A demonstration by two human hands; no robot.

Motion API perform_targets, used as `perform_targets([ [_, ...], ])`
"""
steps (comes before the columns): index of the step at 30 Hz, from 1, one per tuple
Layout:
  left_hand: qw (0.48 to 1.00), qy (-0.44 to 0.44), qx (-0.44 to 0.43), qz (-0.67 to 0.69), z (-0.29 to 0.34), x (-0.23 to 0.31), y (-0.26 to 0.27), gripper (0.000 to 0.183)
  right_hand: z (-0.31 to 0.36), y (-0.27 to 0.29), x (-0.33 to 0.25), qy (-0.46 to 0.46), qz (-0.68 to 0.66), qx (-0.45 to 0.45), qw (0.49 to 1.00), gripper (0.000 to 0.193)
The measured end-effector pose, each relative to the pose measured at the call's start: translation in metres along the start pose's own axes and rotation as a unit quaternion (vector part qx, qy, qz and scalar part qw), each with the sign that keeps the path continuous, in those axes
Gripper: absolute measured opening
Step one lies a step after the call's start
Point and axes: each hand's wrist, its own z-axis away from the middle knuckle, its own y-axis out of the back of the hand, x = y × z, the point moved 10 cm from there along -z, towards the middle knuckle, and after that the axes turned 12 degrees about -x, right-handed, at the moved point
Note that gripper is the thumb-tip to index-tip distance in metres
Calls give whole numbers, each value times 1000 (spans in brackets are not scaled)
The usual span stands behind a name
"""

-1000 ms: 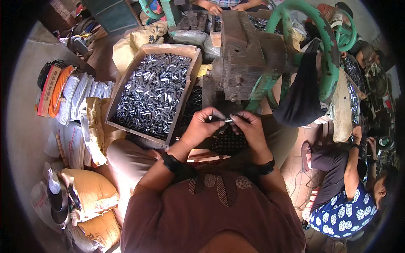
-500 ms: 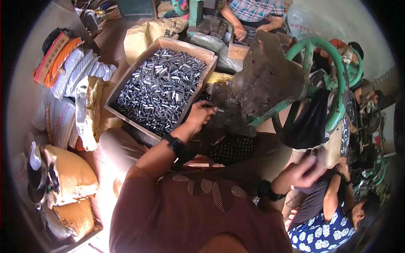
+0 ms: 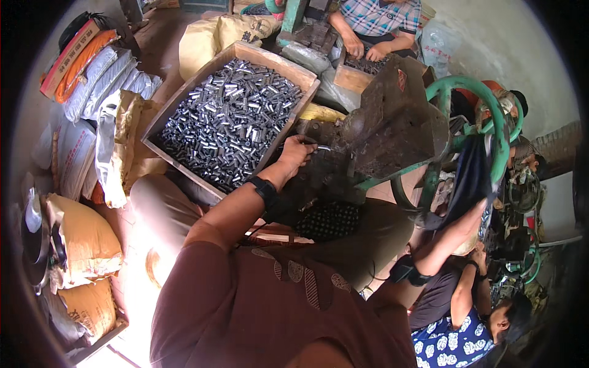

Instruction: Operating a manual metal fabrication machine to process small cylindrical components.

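Observation:
My left hand [image 3: 297,153] is closed in a pinch on a slim shiny metal piece [image 3: 324,147], its tip pointing at the dark, greasy bed of a hand press [image 3: 392,132]. Left of that hand, a wooden box [image 3: 161,116] holds a heap of small metal tubes [image 3: 230,122]. My right arm reaches up to the rim of the press's green handwheel [image 3: 502,144], where a dark cloth [image 3: 463,178] hangs. Little of my right hand [image 3: 486,201] shows beside the cloth and rim; its fingers are hidden.
Across from me a person's hands [image 3: 365,50] work over a smaller wooden box [image 3: 351,80]. At the lower right sits another person in a blue flowered top [image 3: 457,337]. Sacks [image 3: 86,236] stand at the left, and a yellow paper bag [image 3: 205,46] lies behind the tube box.
My right hand has risen from below the cloth to the wheel rim, and the wheel and cloth have shifted. My left hand has moved slightly up, its metal piece now at the press bed.

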Motion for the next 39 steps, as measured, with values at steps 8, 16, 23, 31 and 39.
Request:
perform_targets([
  [8,953,-186,17,-239,-21,18,-23,12,-32,-15,-36,-132,-168,-92,973,52],
  [16,890,-202,53,-405,-4,39,-15,20,32,-34,-11,-147,-233,-7,961,41],
  [23,992,-64,-45,94,25,28,7,50,-36,-16,-41,-147,-175,-94,969,47],
  [31,998,-8,-52,15,-1,7,-19,42,-31,-22,-42,-157,-167,-79,970,50],
  [39,993,-35,-65,90,-4,2,-7,25,-31,-26,-41,-148,-194,-96,965,45],
])
